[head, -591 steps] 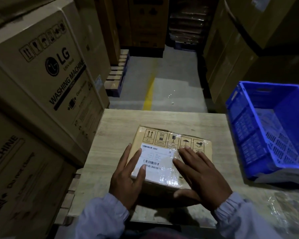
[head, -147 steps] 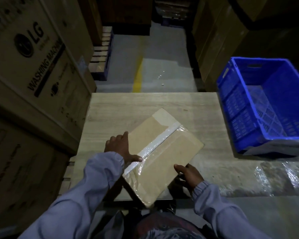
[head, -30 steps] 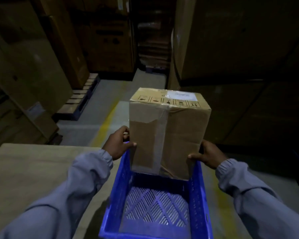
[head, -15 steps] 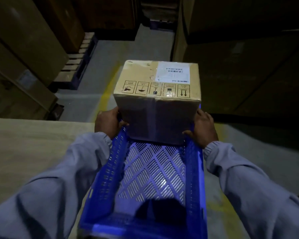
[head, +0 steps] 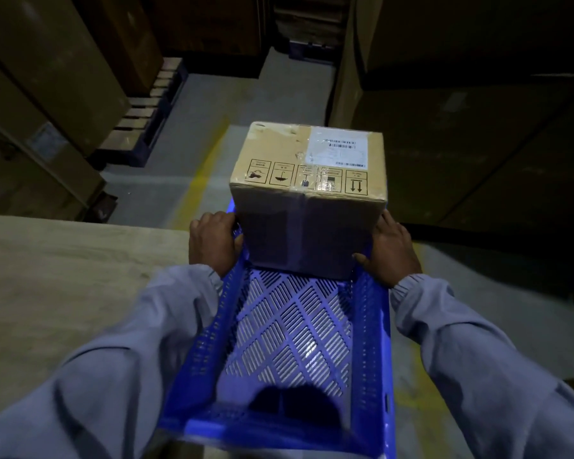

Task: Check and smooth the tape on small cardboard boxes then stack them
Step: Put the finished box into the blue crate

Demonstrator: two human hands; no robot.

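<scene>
A small cardboard box (head: pixel 309 180) stands upright at the far end of a blue plastic crate (head: pixel 289 339). Its top shows a white barcode label and a row of handling symbols, and clear tape runs down its near side. My left hand (head: pixel 214 241) holds the box's lower left side at the crate's left rim. My right hand (head: pixel 390 250) holds the lower right side, thumb on the near face. The box's bottom rests on or just above the crate's perforated floor; I cannot tell which.
A pale wooden table (head: pixel 63 286) lies left of the crate. Big cardboard cartons (head: pixel 47 77) stand on pallets at left, and more cartons (head: pixel 461 111) at right. A grey floor aisle with a yellow line (head: pixel 199 190) runs ahead.
The box has gone from the table, where I smoothed and turned it, into the blue crate. Over the last second it came down to the crate's far end, my hands sliding lower on its sides.
</scene>
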